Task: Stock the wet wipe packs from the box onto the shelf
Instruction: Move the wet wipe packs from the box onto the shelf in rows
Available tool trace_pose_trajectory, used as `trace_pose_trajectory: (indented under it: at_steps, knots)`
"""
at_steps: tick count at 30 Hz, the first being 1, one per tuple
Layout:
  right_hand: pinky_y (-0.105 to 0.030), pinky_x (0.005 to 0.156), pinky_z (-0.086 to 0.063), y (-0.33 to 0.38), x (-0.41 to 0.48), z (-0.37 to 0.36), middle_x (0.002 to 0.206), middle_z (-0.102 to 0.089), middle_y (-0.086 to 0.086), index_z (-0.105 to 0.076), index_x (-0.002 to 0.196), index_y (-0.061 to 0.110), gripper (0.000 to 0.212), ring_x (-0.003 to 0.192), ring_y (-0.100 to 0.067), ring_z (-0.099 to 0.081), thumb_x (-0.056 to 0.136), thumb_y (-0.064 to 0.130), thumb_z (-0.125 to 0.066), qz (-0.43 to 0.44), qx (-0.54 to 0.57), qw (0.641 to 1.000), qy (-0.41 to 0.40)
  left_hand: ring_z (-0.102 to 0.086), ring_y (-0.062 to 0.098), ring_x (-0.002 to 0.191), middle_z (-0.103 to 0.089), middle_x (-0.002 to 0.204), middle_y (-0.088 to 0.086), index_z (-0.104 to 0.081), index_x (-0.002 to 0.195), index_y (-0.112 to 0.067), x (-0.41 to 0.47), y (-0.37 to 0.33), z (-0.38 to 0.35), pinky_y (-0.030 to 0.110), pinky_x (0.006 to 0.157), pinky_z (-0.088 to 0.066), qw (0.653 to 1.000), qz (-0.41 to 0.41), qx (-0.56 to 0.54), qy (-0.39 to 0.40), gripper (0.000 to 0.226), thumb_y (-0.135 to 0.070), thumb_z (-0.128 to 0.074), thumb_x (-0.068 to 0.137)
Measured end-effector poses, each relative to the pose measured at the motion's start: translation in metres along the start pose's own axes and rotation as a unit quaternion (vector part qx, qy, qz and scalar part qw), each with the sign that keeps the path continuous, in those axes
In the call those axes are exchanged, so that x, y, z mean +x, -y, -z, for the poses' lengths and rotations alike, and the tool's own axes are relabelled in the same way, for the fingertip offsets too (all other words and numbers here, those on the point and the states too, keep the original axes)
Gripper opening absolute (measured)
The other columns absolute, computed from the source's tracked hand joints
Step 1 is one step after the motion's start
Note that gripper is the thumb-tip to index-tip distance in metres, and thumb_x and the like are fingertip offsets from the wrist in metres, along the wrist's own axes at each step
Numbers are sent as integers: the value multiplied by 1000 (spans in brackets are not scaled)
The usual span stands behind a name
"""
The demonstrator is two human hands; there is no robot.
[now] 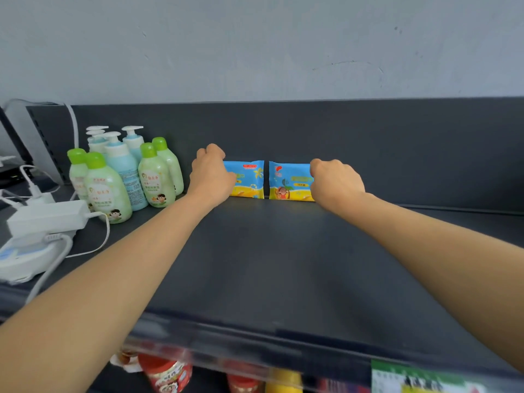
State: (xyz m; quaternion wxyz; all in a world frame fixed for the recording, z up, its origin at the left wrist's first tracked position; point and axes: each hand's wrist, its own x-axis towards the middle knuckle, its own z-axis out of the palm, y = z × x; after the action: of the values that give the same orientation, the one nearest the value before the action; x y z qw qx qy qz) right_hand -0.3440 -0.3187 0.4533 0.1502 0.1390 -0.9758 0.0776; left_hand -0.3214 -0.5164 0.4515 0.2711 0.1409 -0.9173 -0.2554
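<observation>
Two wet wipe packs stand on edge at the back of the shelf [269, 251], leaning against the dark back panel [368, 143]; the left pack [249, 180] and the right pack [289, 181] sit side by side with a narrow gap between them; the box is not in view. These look like light, soft foil pouches, slick on the surface and likely to flop or slide if let go carelessly; the outer ends or the top edge seem the surest places to hold them, since a squeeze in the middle would only buckle them. The left hand [211, 173] reaches forward with the arm nearly straight, its fingers [212, 151] curled over the left pack's outer end; the right hand [336, 180] mirrors it, gripping the right pack's outer end, knuckles up; the fingertips are hidden. Green and blue bottles [122, 177] stand just left of the left hand.
</observation>
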Motion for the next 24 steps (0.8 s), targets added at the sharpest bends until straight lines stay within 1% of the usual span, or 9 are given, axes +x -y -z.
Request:
trace_pose_trajectory:
  at_steps: [1, 3, 5, 8, 11, 14, 18, 21, 24]
  knots:
    - [-30, 63, -36, -2, -7, 5, 98, -53, -14, -50, 119, 6, 30, 78, -28, -44, 89, 3, -45, 3, 4, 1000, 1, -50, 23, 113, -45, 127, 10, -47, 122, -8, -11, -9, 3, 32, 87, -45, 1000, -19, -10, 6, 38, -4, -55, 86]
    - [-30, 67, -37, -8, -24, 12, 110, -57, -14, -52, 122, 8, 33, 86, -30, -49, 90, 4, -45, 13, 7, 1000, -2, -50, 16, 101, -51, 121, 5, -51, 117, -11, -37, -31, 9, 26, 80, -40, 997, -63, -33, 22, 31, -6, -55, 87]
    - [-28, 67, -37, -20, -47, 20, 116, -59, -12, -56, 120, 10, 32, 97, -30, -54, 90, 5, -46, 22, -1, 1000, -13, -49, 11, 93, -54, 112, 1, -54, 112, -12, -69, -56, 12, 25, 79, -41, 991, -114, -54, 47, 25, -8, -56, 87]
    - [-29, 65, -38, -49, -90, 35, 109, -62, -12, -61, 112, 10, 27, 90, -28, -50, 88, 7, -48, 19, -1, 1000, -24, -51, 10, 88, -57, 102, -2, -57, 105, -15, -119, -93, 11, 22, 80, -41, 975, -197, -68, 82, 21, -10, -60, 85]
    - [-35, 74, -50, -94, -147, 52, 106, -64, -14, -61, 107, 10, 23, 98, -34, -56, 88, 14, -48, 11, -7, 999, -36, -55, 13, 91, -59, 100, -3, -59, 105, -17, -176, -133, 3, 26, 84, -44, 954, -265, -54, 128, 21, -15, -62, 84]
    - [-41, 84, -51, -143, -216, 66, 108, -65, -12, -63, 108, 13, 25, 104, -36, -57, 88, 19, -49, -10, -14, 999, -34, -58, 19, 99, -62, 105, 1, -59, 107, -16, -240, -176, -14, 35, 91, -46, 929, -319, -52, 179, 24, -18, -62, 83]
    - [-41, 84, -50, -206, -316, 78, 106, -68, -14, -65, 106, 17, 24, 101, -38, -59, 87, 22, -51, -57, -23, 998, -32, -59, 23, 100, -65, 105, 3, -60, 107, -15, -335, -226, -49, 35, 88, -47, 895, -347, -51, 278, 24, -20, -62, 84]
    - [-41, 81, -49, -252, -386, 72, 103, -69, -17, -67, 100, 16, 21, 98, -40, -60, 87, 20, -51, -88, -24, 996, 5, -61, 26, 95, -67, 97, 6, -61, 99, -14, -405, -254, -81, 31, 78, -46, 864, -343, -47, 367, 18, -16, -62, 82]
    - [-42, 77, -52, -290, -439, 50, 100, -69, -18, -68, 97, 17, 19, 93, -40, -62, 86, 21, -53, -105, -21, 992, 62, -60, 24, 95, -65, 96, 5, -63, 101, -11, -465, -267, -117, 30, 75, -43, 836, -312, -18, 451, 18, -15, -60, 83]
